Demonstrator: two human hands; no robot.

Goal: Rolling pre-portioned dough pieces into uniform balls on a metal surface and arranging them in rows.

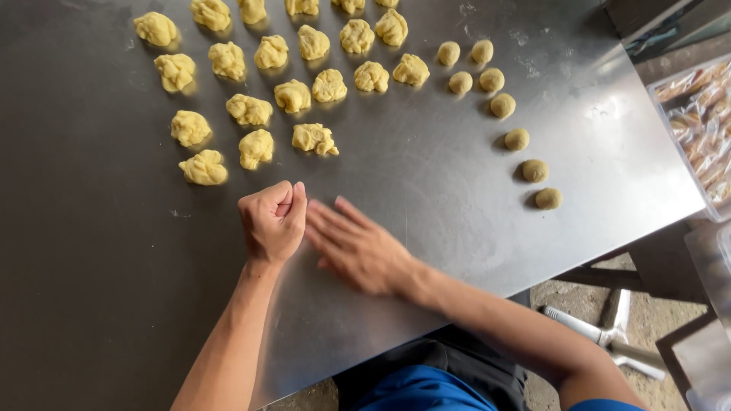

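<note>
Dough lumps beyond hands; clear packets far right.

Twenty-one rough, lumpy yellow dough pieces on the steel table; eight smooth, round, rolled dough balls; two bare hands.
</note>
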